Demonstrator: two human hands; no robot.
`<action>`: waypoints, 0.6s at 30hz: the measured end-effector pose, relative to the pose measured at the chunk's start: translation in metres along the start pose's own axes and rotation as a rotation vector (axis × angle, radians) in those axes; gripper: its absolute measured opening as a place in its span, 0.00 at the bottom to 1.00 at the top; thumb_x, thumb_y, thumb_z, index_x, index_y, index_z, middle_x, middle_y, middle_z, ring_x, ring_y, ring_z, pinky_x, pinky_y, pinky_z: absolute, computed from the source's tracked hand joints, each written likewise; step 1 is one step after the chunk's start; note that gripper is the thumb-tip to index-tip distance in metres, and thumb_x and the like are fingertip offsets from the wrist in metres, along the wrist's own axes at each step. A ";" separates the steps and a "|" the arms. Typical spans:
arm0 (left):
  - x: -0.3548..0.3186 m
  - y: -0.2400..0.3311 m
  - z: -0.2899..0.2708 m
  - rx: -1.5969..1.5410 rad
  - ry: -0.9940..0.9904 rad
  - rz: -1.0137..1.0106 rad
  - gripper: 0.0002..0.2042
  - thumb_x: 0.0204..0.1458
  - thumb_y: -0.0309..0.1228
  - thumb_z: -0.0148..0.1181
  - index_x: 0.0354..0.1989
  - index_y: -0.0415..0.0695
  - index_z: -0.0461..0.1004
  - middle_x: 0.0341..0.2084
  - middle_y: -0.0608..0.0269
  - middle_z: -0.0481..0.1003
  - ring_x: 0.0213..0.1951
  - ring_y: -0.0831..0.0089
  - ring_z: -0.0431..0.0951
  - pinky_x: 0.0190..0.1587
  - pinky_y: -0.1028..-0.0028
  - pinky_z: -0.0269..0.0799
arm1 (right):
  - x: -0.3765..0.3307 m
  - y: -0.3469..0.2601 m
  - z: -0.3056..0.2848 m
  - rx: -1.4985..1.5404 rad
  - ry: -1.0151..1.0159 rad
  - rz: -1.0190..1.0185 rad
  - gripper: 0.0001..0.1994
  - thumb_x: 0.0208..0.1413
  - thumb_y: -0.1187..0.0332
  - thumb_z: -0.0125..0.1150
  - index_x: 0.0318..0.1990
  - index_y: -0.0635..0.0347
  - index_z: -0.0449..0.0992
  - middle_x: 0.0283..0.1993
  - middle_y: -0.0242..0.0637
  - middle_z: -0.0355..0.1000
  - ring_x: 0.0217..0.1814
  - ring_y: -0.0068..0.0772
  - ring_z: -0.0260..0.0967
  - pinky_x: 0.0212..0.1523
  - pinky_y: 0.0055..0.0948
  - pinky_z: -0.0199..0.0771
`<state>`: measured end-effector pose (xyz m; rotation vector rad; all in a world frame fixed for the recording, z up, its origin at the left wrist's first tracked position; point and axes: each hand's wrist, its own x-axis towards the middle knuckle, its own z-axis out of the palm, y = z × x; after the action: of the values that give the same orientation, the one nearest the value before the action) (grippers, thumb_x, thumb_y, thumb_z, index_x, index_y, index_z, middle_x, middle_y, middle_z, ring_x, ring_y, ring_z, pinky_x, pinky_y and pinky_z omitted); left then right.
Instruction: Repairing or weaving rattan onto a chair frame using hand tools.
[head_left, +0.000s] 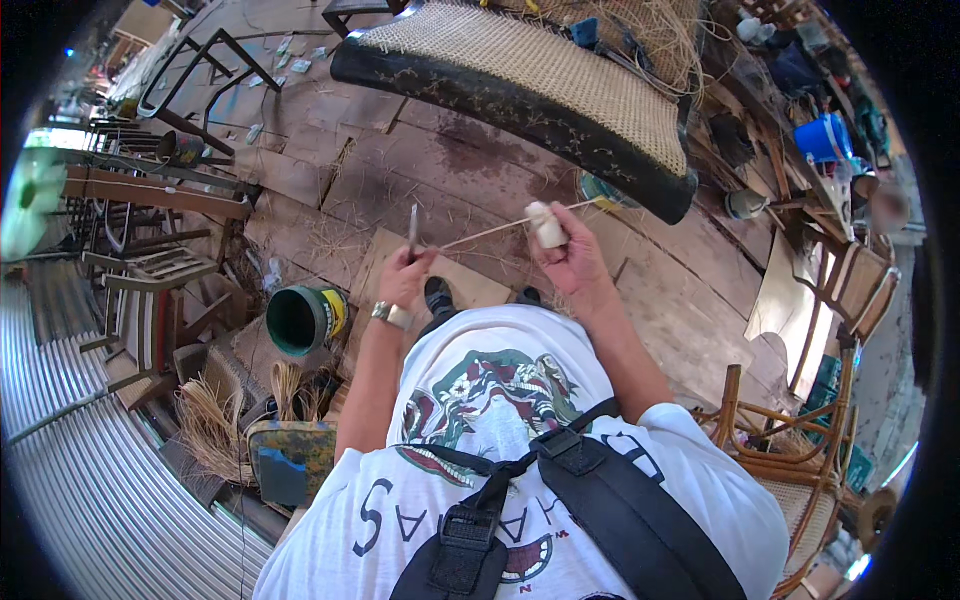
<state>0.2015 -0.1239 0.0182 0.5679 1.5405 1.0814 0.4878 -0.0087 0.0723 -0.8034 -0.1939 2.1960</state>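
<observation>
My left hand is closed round a slim tool with a thin metal blade that points up and away from me. Its exact kind is hard to make out. A pale cane strand runs taut from beside this hand, past my right hand, toward the black-framed seat. In my right hand is a small white bottle, gripped between thumb and fingers; whether these fingers also press on the strand is unclear. Ahead lies the seat's woven cane panel, edged by a curved, dark patterned rail.
A dark green bucket stands left of my feet, near bundles of cane strips. Wooden chair frames crowd the left side. A rattan chair is at the right, a blue bucket farther off. Cane scraps litter the wooden floor.
</observation>
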 end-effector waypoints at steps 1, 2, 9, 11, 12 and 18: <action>0.003 -0.014 -0.019 0.066 0.010 0.017 0.09 0.54 0.35 0.66 0.37 0.44 0.79 0.23 0.74 0.73 0.25 0.85 0.68 0.27 0.79 0.59 | -0.004 -0.015 -0.003 0.132 -0.036 0.022 0.12 0.62 0.60 0.58 0.38 0.61 0.77 0.27 0.35 0.74 0.13 0.17 0.56 0.14 0.17 0.56; 0.002 -0.026 -0.049 0.019 0.040 -0.076 0.10 0.54 0.35 0.66 0.38 0.43 0.79 0.23 0.73 0.73 0.26 0.84 0.68 0.27 0.78 0.61 | -0.010 -0.034 -0.007 0.152 -0.003 -0.029 0.12 0.61 0.60 0.59 0.38 0.62 0.77 0.27 0.36 0.74 0.13 0.17 0.55 0.15 0.17 0.57; -0.041 -0.109 -0.226 0.947 0.437 -0.244 0.18 0.52 0.46 0.64 0.28 0.40 0.79 0.18 0.66 0.76 0.20 0.76 0.71 0.26 0.75 0.65 | -0.068 -0.084 -0.023 -0.440 0.259 -0.310 0.12 0.62 0.57 0.57 0.40 0.57 0.76 0.30 0.30 0.73 0.21 0.17 0.64 0.18 0.18 0.57; -0.042 -0.105 -0.242 0.645 0.498 -0.196 0.19 0.54 0.47 0.61 0.33 0.40 0.78 0.18 0.64 0.76 0.19 0.74 0.72 0.25 0.75 0.66 | -0.061 -0.064 -0.022 -0.466 0.393 -0.304 0.11 0.62 0.57 0.57 0.38 0.53 0.77 0.29 0.25 0.72 0.27 0.15 0.67 0.21 0.17 0.60; -0.043 -0.098 -0.245 0.344 0.545 -0.212 0.19 0.56 0.48 0.58 0.37 0.41 0.78 0.18 0.62 0.77 0.19 0.72 0.73 0.24 0.74 0.66 | -0.056 -0.058 -0.022 -0.630 0.371 -0.295 0.11 0.62 0.58 0.57 0.36 0.54 0.78 0.28 0.25 0.72 0.27 0.16 0.67 0.23 0.18 0.63; -0.018 0.016 -0.197 0.299 0.502 0.066 0.14 0.56 0.29 0.52 0.51 0.44 0.71 0.34 0.63 0.79 0.23 0.80 0.71 0.22 0.82 0.64 | -0.016 -0.020 -0.011 -0.861 0.327 -0.400 0.14 0.63 0.58 0.56 0.33 0.57 0.79 0.26 0.25 0.71 0.27 0.15 0.64 0.25 0.21 0.64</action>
<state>0.0175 -0.1962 0.0339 0.5779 2.1580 1.1036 0.5146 -0.0078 0.0791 -1.4186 -1.0759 1.5303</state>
